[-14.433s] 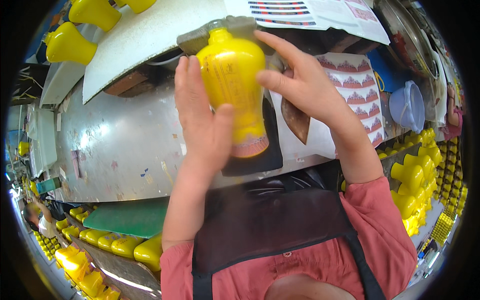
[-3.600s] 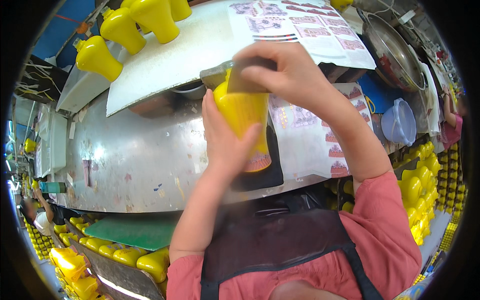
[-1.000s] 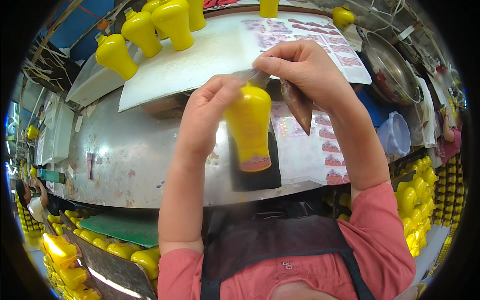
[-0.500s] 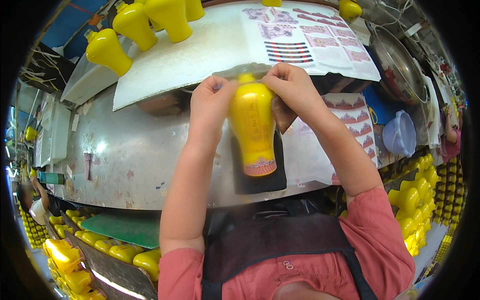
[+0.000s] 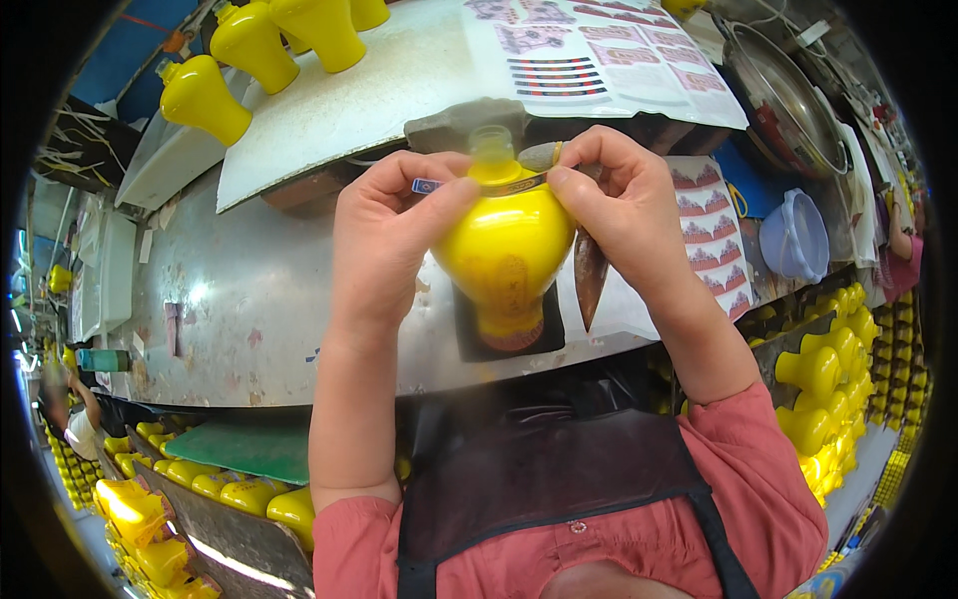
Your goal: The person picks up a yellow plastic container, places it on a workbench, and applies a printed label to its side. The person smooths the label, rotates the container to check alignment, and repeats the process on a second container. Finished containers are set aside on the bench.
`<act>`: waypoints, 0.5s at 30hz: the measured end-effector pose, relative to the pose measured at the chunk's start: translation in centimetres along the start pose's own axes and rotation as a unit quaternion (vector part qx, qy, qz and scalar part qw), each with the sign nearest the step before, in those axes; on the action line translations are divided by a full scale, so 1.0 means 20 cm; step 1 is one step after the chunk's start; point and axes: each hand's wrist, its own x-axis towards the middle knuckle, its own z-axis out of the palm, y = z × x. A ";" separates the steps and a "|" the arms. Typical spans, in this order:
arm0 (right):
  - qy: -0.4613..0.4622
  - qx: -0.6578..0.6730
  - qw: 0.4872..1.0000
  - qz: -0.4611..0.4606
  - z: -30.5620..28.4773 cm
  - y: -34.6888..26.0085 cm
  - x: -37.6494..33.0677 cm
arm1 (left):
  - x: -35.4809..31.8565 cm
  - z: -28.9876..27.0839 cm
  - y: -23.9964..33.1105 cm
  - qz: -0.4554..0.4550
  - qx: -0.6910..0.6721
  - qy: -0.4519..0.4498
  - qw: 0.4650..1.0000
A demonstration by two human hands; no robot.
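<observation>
Head view, left hand (image 5: 384, 235) facing right hand (image 5: 639, 205), fingers (image 5: 448, 212) pinching strip (image 5: 523, 185)

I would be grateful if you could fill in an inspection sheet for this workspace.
Surface: metal bench, stained and marked with scraps.
Job's things: yellow bottle over a black pad; narrow strip across the front of its neck's base.
Clutter: printed sheet right of the bottle, bluish bucket beyond.
Left grip: pinches the strip near its blue-and-white end.
Right grip: pinches the strip's other side; pointed brown tool hangs below this hand.
Cables: pale cords at upper right; where they lead cannot be told.
Surroundings: yellow bottles massed at right, more at left; another person at far left.
</observation>
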 end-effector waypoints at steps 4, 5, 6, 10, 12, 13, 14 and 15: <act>-0.009 -0.041 0.999 -0.025 0.00 -0.02 -0.03 | -0.03 -0.02 0.00 0.010 -0.004 -0.010 1.000; -0.007 -0.047 0.998 -0.032 0.00 -0.02 -0.03 | -0.03 -0.03 0.00 0.013 -0.011 -0.015 1.000; -0.006 -0.054 0.998 -0.039 0.00 -0.02 -0.03 | -0.04 -0.03 0.00 0.012 -0.006 -0.016 1.000; -0.009 -0.051 0.997 -0.054 0.00 -0.02 -0.03 | -0.04 -0.05 0.00 0.012 -0.003 -0.023 1.000; -0.011 -0.056 0.998 -0.041 0.00 -0.02 -0.04 | -0.04 -0.06 0.00 0.017 0.001 -0.027 0.999; -0.012 -0.054 0.997 -0.046 0.00 -0.02 -0.04 | -0.05 -0.06 0.00 0.022 0.001 -0.030 0.999; -0.014 -0.053 0.998 -0.037 0.00 -0.02 -0.04 | -0.05 -0.06 0.00 0.026 -0.003 -0.035 0.999; -0.016 -0.049 0.998 -0.036 0.00 -0.02 -0.04 | -0.05 -0.06 0.00 0.025 -0.002 -0.040 0.999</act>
